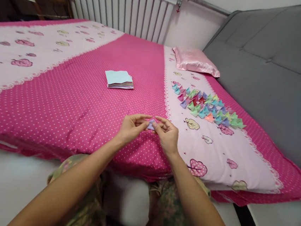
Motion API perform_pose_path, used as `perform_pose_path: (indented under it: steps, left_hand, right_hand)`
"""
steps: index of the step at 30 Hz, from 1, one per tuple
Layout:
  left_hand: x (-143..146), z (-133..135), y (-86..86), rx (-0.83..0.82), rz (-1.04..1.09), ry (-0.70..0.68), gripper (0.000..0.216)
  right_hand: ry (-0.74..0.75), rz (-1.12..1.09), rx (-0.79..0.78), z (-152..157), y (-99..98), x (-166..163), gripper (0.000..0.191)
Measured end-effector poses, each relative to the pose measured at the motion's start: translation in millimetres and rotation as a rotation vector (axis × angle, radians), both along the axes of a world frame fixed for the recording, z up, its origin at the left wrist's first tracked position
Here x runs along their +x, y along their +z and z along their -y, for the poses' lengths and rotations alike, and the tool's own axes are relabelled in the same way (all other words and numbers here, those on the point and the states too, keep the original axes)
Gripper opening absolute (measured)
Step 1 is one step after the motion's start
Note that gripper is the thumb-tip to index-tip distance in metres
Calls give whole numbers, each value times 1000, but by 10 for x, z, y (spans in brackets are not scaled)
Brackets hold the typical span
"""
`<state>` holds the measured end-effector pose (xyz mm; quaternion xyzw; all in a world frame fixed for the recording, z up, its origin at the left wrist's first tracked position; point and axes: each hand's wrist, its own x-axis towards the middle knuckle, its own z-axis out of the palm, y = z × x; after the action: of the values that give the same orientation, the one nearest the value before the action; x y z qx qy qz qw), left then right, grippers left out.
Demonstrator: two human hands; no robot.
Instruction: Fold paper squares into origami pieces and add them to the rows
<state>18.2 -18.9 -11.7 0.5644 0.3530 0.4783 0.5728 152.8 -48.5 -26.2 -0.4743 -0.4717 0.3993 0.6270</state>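
Note:
Between my two hands is a small piece of folded lavender paper (151,124), pinched from both sides. My left hand (133,126) grips its left edge with thumb and fingers. On the opposite edge, my right hand (167,132) does the same, thumb on top. The fingers cover much of the paper, so its exact folded shape is hard to make out. Both hands are over the front part of the bed. Farther back lies a stack of square coloured paper (119,78) with a pale blue sheet on top. To the right stand several small folded paper boats (204,105) in many colours.
The bed has a pink dotted cover (88,96) with pale printed bands. A shiny pink pillow (195,60) lies at the back right, beside a grey padded headboard (275,61). Behind the bed are a white radiator (128,9) and a pipe (203,1).

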Motion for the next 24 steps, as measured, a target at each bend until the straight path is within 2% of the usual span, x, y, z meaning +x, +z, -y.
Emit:
perform_pose_path:
  steps: [2, 7, 11, 15, 20, 24]
  left_hand:
    - [-10, 7, 2, 21, -5, -33, 37]
    - [-23, 4, -7, 69, -52, -69, 39]
    - [29, 27, -39, -66, -35, -58, 45]
    - [105, 72, -82, -146, -36, -66, 26]
    - [107, 70, -88, -115, -10, -5, 23]
    - [52, 38, -59, -10, -71, 14, 21]
  right_hand:
    - [50, -8, -41, -19, -11, 29, 32]
    - [73, -42, -88, -26, 17, 56, 15]
    - [34, -271, -194, -30, 36, 44, 15]
    - [20, -388, -239, -54, 25, 27, 21]
    - [10, -430, -242, -55, 39, 12, 25]
    - [69, -334, -267, -31, 50, 33, 24]
